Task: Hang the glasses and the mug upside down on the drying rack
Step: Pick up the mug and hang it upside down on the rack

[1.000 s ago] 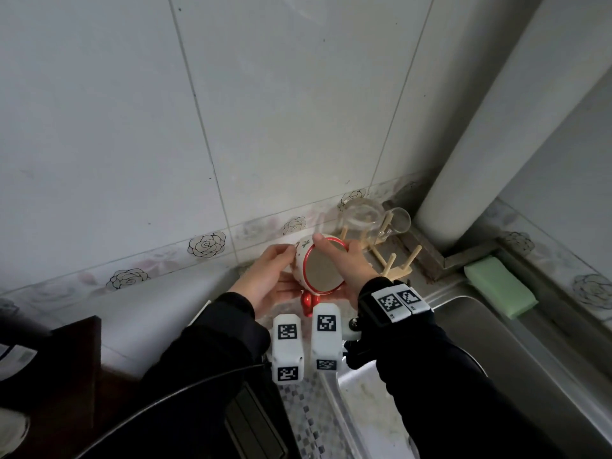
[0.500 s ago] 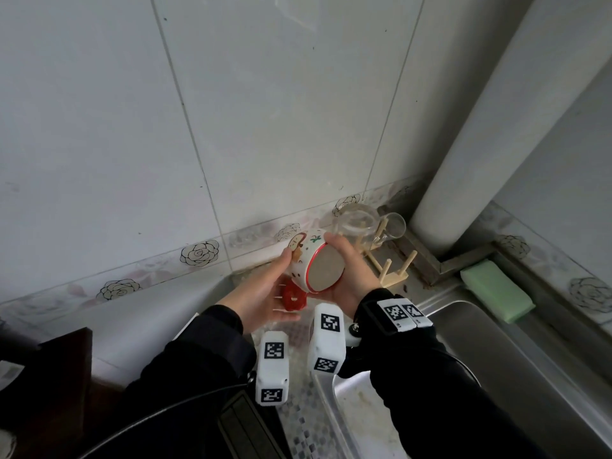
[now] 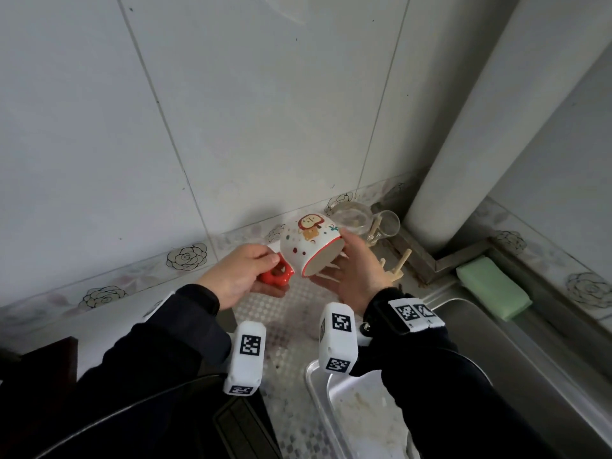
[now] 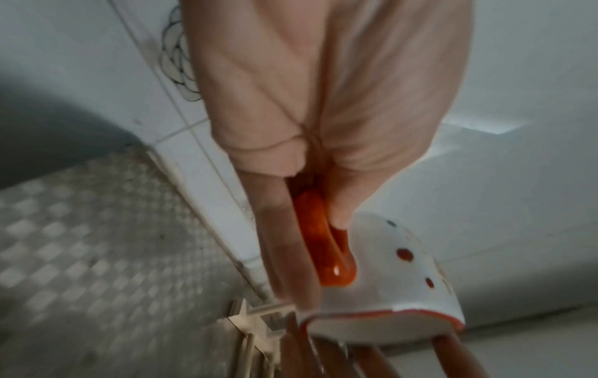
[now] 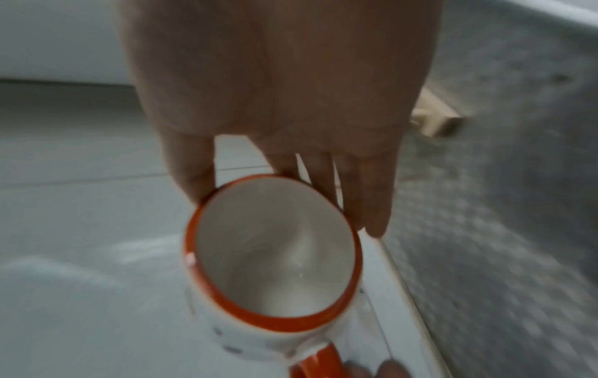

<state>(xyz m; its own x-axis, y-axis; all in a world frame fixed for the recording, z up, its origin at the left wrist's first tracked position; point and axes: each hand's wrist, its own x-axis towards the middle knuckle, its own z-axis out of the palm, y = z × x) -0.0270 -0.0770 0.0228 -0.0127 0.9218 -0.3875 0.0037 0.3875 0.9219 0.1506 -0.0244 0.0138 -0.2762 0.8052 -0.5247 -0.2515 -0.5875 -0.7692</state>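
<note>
Head view shows the white mug (image 3: 309,248) with a red rim and a cartoon picture, tipped mouth-down between both hands, left hand (image 3: 239,276) pinching its red handle (image 3: 277,276), right hand (image 3: 356,270) flat against the rim.

The mug (image 3: 309,245) is held above the table (image 3: 291,299), tilted with its mouth facing down and toward the person, between the left hand (image 3: 238,276) on its handle (image 3: 276,276) and the right hand (image 3: 356,268) at its rim. The drying rack (image 3: 394,271) stands behind and right of the right hand, by the wall, with two glasses (image 3: 352,217) hung on it. The sink (image 3: 516,352) lies to the right, a sponge (image 3: 493,289) on its far ledge, and a tray (image 3: 361,422) lies nearest the person
</note>
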